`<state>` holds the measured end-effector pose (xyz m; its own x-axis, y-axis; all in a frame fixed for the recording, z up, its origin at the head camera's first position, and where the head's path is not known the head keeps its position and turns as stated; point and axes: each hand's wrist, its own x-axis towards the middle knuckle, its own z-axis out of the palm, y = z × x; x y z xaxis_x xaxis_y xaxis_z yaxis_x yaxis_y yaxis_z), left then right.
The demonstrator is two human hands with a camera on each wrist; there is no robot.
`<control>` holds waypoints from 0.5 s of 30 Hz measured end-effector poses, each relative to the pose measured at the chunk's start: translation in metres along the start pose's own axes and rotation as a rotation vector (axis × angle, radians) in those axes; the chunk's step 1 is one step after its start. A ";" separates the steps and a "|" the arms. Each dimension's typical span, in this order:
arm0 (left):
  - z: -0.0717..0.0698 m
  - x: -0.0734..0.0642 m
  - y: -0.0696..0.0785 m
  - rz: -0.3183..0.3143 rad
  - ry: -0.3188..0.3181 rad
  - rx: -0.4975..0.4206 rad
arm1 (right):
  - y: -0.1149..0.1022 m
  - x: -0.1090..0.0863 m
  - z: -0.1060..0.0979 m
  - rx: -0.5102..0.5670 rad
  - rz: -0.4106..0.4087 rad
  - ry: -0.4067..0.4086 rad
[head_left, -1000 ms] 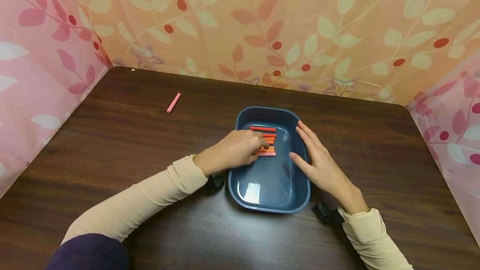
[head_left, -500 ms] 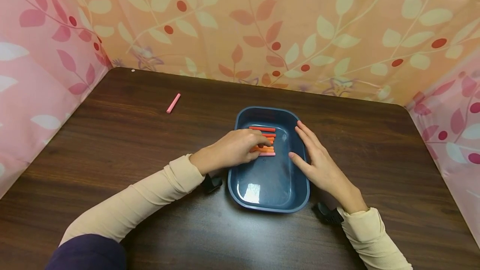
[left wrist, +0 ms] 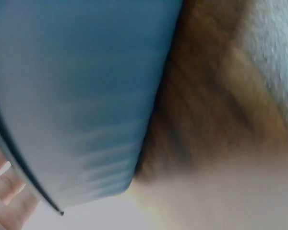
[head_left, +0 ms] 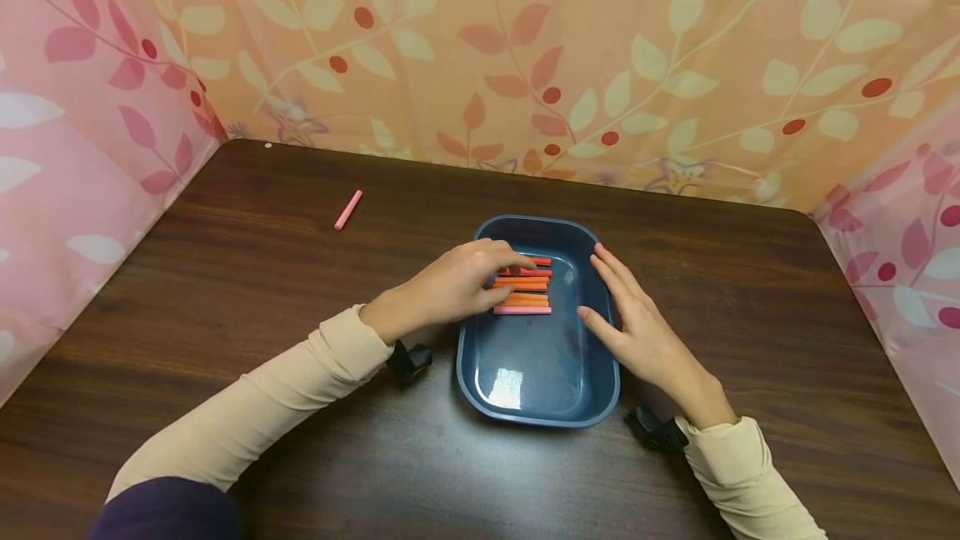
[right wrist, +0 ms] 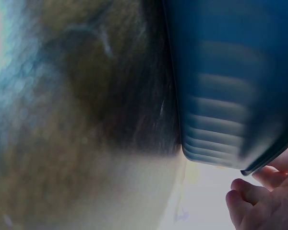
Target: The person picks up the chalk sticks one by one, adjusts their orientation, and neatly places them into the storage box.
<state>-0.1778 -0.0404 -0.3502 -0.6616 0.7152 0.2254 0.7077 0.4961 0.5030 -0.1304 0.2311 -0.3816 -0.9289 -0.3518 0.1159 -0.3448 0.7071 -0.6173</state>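
A blue plastic basin [head_left: 540, 365] stands on the table. In its upper half lies a row of slim chalk-like sticks: red sticks [head_left: 542, 273], orange sticks [head_left: 532, 301] and a pink stick [head_left: 522, 311] nearest me. My left hand [head_left: 468, 273] reaches over the basin's left rim, its fingers over the red sticks and the thumb over the orange ones, with a gap between them. It hides the sticks' left ends. My right hand [head_left: 637, 319] rests along the right rim with straight fingers, thumb pointing inward. Both wrist views show the basin's outer wall [left wrist: 86, 96], with fingertips past its rim.
One more pink stick [head_left: 348, 210] lies alone on the dark wooden table [head_left: 262, 273], left of the basin. Floral cloth [head_left: 420, 48] hangs behind the table and at both sides.
My left hand has lifted from the orange sticks and shifted back and slightly left. Its thumb and fingers have spread, uncovering more of the orange and pink sticks. The right hand stays put.
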 end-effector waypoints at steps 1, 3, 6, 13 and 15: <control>-0.002 -0.001 -0.001 0.000 0.015 -0.004 | 0.000 0.000 0.000 0.001 0.001 -0.001; -0.006 -0.002 -0.002 -0.009 0.037 -0.011 | -0.001 0.000 -0.001 0.002 0.002 -0.001; -0.012 -0.005 -0.004 -0.030 0.056 -0.005 | -0.001 0.000 -0.001 0.003 0.005 -0.001; -0.026 -0.012 -0.010 -0.064 0.104 0.028 | 0.001 0.000 0.001 0.003 0.001 0.006; -0.029 -0.013 -0.013 -0.067 0.125 0.028 | 0.000 0.000 0.001 0.002 0.000 0.005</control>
<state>-0.1855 -0.0704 -0.3355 -0.7320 0.6142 0.2949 0.6664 0.5553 0.4975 -0.1302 0.2308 -0.3826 -0.9298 -0.3481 0.1198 -0.3441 0.7060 -0.6190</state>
